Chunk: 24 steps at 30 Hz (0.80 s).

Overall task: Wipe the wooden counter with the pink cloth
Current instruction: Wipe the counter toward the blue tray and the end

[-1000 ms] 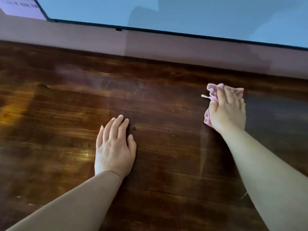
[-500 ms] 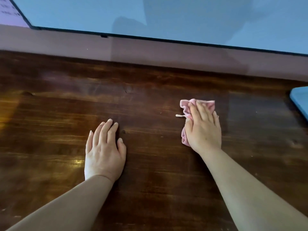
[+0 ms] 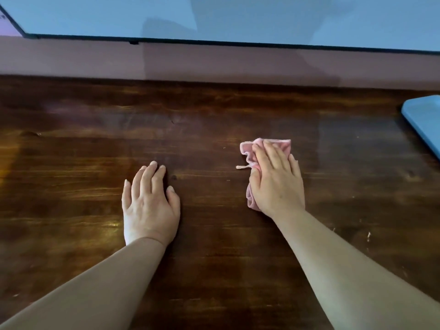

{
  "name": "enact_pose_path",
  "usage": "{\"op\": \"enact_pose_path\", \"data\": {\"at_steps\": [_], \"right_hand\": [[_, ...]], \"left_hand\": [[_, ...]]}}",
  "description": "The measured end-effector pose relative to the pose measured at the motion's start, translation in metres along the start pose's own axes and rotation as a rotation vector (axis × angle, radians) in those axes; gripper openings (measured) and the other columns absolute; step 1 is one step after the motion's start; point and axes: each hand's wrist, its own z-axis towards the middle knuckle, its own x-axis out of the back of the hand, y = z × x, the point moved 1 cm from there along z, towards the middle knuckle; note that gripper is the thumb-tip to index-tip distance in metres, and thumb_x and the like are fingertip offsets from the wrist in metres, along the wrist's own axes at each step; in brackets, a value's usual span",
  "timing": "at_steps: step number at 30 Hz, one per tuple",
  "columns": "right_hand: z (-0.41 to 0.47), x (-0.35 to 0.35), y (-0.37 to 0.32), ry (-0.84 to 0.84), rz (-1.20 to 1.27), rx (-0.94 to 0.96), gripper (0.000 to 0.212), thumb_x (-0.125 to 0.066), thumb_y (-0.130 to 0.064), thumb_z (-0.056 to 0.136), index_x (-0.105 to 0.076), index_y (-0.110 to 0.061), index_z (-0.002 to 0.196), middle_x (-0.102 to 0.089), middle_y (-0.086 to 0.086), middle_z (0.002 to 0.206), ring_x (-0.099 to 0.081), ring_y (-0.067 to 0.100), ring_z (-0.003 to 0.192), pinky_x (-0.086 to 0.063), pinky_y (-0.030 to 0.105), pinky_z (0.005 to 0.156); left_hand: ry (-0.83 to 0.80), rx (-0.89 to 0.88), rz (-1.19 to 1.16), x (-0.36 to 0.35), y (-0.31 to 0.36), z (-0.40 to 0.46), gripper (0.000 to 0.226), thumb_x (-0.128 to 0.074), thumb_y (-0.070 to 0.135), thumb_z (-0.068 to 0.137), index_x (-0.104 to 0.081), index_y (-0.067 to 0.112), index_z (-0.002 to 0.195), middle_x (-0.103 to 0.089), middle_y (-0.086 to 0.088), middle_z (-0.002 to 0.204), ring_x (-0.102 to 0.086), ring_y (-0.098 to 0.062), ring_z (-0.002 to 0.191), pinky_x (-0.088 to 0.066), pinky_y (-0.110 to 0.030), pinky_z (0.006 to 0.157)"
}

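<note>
A: Where is the pink cloth just now?

B: On the wooden counter, right of the middle and about halfway between its far edge and the near edge. It is bunched up, and only its far part, its left side and a loose thread to the left show from under the right hand.

A: And the grip of that hand?

B: The palm lies on top of the cloth with the fingers close together and slightly bent over the bunched fabric, pressing it down onto the wood. The thumb side sits against the cloth's left fold. I cannot tell whether the thumb reaches under the fabric.

A: The left hand?

B: Flat on the bare counter, well apart from the cloth, on the left of the middle. Its grip is relaxed and holds nothing: fingers straight and nearly touching, thumb a little apart, palm down on the wood.

A: Anything else on the counter?

B: A blue flat thing at the right edge, cut off by the frame. Along the far edge runs a pinkish wall strip, with a large pale blue panel in a dark frame above it.
</note>
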Motion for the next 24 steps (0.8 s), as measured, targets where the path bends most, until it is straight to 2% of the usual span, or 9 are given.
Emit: {"op": "enact_pose_path", "data": {"at_steps": [3, 6, 9, 12, 15, 18, 22, 24], "right_hand": [[0.023, 0.000, -0.002, -0.008, 0.012, -0.074, 0.057, -0.023, -0.038, 0.106, -0.016, -0.032, 0.162, -0.009, -0.009, 0.170, -0.003, 0.012, 0.156, 0.000, 0.038, 0.125], [0.010, 0.001, -0.009, -0.013, 0.028, -0.126, 0.057, -0.020, -0.038, 0.107, -0.011, -0.031, 0.163, -0.004, -0.010, 0.170, 0.002, 0.012, 0.156, 0.002, 0.040, 0.126], [-0.033, -0.001, -0.015, -0.002, 0.005, -0.060, 0.060, -0.013, -0.039, 0.104, -0.017, -0.026, 0.162, -0.009, -0.005, 0.170, -0.004, 0.015, 0.157, -0.004, 0.042, 0.128], [-0.040, 0.002, -0.010, -0.019, 0.033, -0.013, 0.061, -0.015, -0.039, 0.102, -0.025, -0.026, 0.161, -0.015, -0.005, 0.169, -0.009, 0.014, 0.156, -0.008, 0.041, 0.128], [-0.014, 0.004, -0.007, -0.028, 0.030, -0.051, 0.057, -0.022, -0.037, 0.106, -0.019, -0.030, 0.162, -0.009, -0.008, 0.170, -0.004, 0.013, 0.156, -0.003, 0.039, 0.126], [-0.019, 0.003, -0.010, -0.029, 0.013, -0.095, 0.057, -0.018, -0.038, 0.107, -0.011, -0.030, 0.163, -0.002, -0.008, 0.171, 0.002, 0.013, 0.157, 0.000, 0.040, 0.127], [-0.071, -0.002, -0.008, -0.039, 0.045, -0.059, 0.062, -0.006, -0.042, 0.102, -0.014, -0.030, 0.162, -0.003, -0.008, 0.170, 0.005, 0.011, 0.156, 0.007, 0.037, 0.126], [-0.073, -0.004, 0.003, -0.050, 0.043, -0.034, 0.063, -0.008, -0.043, 0.101, -0.017, -0.032, 0.162, -0.005, -0.010, 0.170, 0.003, 0.009, 0.156, 0.004, 0.037, 0.127]], "left_hand": [[0.002, -0.004, 0.003, 0.000, -0.001, -0.001, 0.048, -0.042, 0.031, 0.098, -0.044, 0.018, 0.144, -0.037, 0.000, 0.154, -0.025, -0.019, 0.146, -0.012, -0.045, 0.122], [-0.009, -0.007, 0.002, 0.002, 0.001, -0.001, 0.049, -0.041, 0.031, 0.098, -0.044, 0.018, 0.145, -0.037, 0.000, 0.155, -0.025, -0.019, 0.147, -0.011, -0.045, 0.123], [-0.012, -0.005, -0.006, 0.002, 0.001, -0.001, 0.048, -0.042, 0.031, 0.098, -0.043, 0.018, 0.145, -0.036, 0.001, 0.155, -0.024, -0.018, 0.147, -0.011, -0.045, 0.123], [-0.007, 0.002, -0.015, 0.002, 0.002, -0.001, 0.048, -0.043, 0.031, 0.099, -0.044, 0.018, 0.144, -0.036, 0.001, 0.155, -0.024, -0.018, 0.146, -0.011, -0.045, 0.123], [-0.009, -0.001, -0.030, 0.003, 0.002, -0.002, 0.048, -0.044, 0.029, 0.098, -0.044, 0.016, 0.145, -0.036, 0.000, 0.155, -0.023, -0.018, 0.147, -0.011, -0.045, 0.123], [-0.013, 0.004, -0.034, 0.007, 0.004, -0.003, 0.048, -0.044, 0.028, 0.099, -0.044, 0.016, 0.145, -0.036, 0.000, 0.156, -0.023, -0.019, 0.147, -0.010, -0.045, 0.123], [-0.014, -0.002, -0.045, 0.007, 0.005, -0.003, 0.047, -0.044, 0.027, 0.099, -0.044, 0.015, 0.145, -0.036, -0.001, 0.156, -0.022, -0.019, 0.147, -0.010, -0.046, 0.123], [-0.007, -0.003, -0.050, 0.005, 0.004, -0.003, 0.047, -0.044, 0.028, 0.099, -0.045, 0.015, 0.144, -0.036, -0.001, 0.155, -0.023, -0.019, 0.147, -0.010, -0.046, 0.123]]}}
